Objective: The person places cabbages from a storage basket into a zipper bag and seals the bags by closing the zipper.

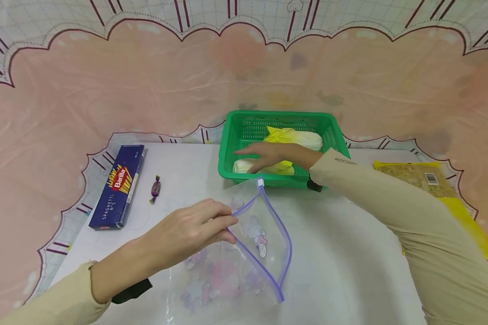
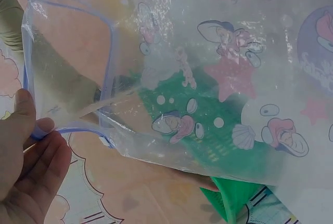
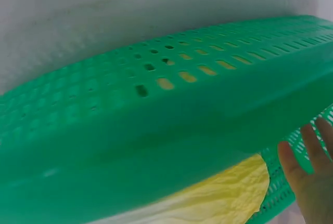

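A clear zip bag point(image 1: 260, 239) with a purple zipper and cartoon prints lies open-mouthed on the white table. My left hand point(image 1: 229, 225) pinches its rim at the near left; in the left wrist view the left hand point(image 2: 31, 151) holds the bag point(image 2: 208, 78) up by the purple edge. My right hand point(image 1: 264, 155) reaches into the green basket point(image 1: 276, 115), its fingers straight over the near cabbage point(image 1: 244, 166). A second cabbage point(image 1: 298, 137) lies behind it. The right wrist view shows the basket wall point(image 3: 156, 130), a yellow cabbage leaf point(image 3: 218, 198) and my fingers point(image 3: 312, 182).
A blue Barilla spaghetti box point(image 1: 119, 185) lies at the left, with a purple-wrapped candy point(image 1: 155, 188) beside it. A yellow packet of grain point(image 1: 423, 176) sits at the right edge. A pink patterned cloth hangs behind the table.
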{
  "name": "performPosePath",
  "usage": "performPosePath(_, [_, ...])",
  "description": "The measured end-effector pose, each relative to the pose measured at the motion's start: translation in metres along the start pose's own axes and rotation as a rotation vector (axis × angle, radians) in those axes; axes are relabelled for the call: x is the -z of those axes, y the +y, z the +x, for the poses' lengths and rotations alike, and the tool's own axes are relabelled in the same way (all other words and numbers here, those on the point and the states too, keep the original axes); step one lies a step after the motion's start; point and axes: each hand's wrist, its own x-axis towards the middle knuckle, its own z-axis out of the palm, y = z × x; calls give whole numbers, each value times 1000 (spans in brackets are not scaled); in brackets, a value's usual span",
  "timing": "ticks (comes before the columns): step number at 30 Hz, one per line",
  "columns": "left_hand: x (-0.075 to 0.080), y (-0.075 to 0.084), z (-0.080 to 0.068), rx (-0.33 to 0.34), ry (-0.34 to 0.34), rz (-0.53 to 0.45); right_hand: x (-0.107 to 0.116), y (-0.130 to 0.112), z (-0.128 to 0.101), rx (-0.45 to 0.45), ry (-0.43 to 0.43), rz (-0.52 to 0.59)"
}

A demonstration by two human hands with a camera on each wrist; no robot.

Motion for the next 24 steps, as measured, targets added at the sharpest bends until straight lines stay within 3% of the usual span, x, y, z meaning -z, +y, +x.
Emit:
performPosePath(6, [0,0,-2,3,1,5,-3,2,10,-42,-62,11])
performPosePath(24, [2,-2,-4,2,9,8,-11,9,14,-68,-90,40])
